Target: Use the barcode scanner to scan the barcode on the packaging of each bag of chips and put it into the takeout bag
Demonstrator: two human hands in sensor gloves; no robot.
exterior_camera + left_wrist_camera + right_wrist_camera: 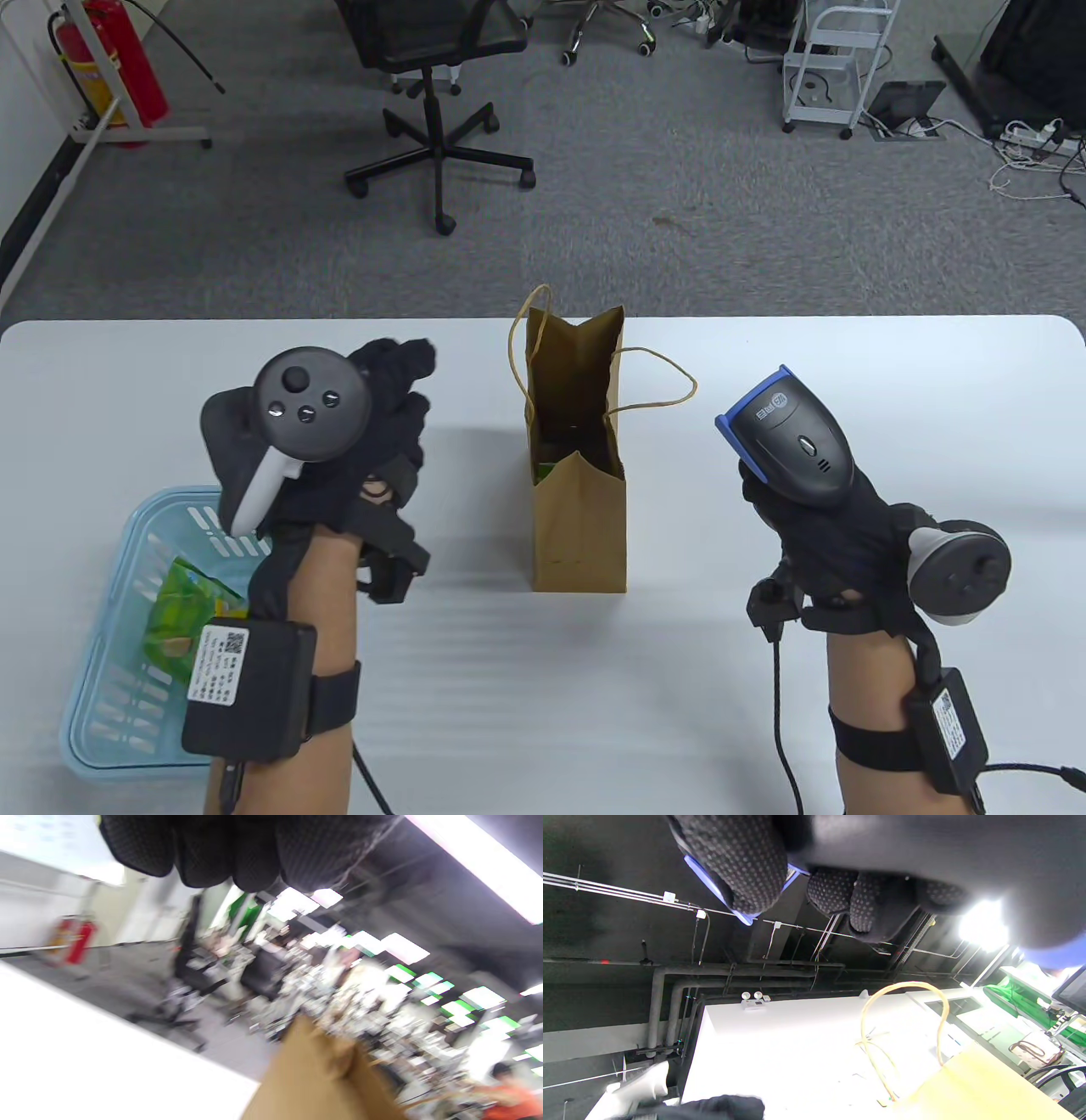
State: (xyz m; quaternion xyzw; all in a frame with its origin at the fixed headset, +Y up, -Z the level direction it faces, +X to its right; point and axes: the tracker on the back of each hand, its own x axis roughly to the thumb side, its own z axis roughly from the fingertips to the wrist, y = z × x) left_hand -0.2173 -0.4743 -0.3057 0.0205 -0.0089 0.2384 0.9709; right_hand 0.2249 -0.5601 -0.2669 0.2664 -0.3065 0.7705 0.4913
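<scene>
A brown paper takeout bag [579, 518] stands open at the table's middle, with something green just visible inside it. My right hand [814, 531] grips the grey barcode scanner [793, 441] with a blue front, raised to the right of the bag; its fingers [738, 861] wrap the scanner in the right wrist view. My left hand [373, 424] hovers left of the bag, holding nothing, its fingers [237, 849] bunched at the top of the blurred left wrist view. A green bag of chips [182, 615] lies in the blue basket [127, 594] at the left, partly behind my forearm.
The white table [543, 696] runs to a far edge just beyond the takeout bag. An office chair [437, 102] and a fire extinguisher [110, 59] stand on the grey floor beyond. The takeout bag's string handles [653, 382] stick out to the right.
</scene>
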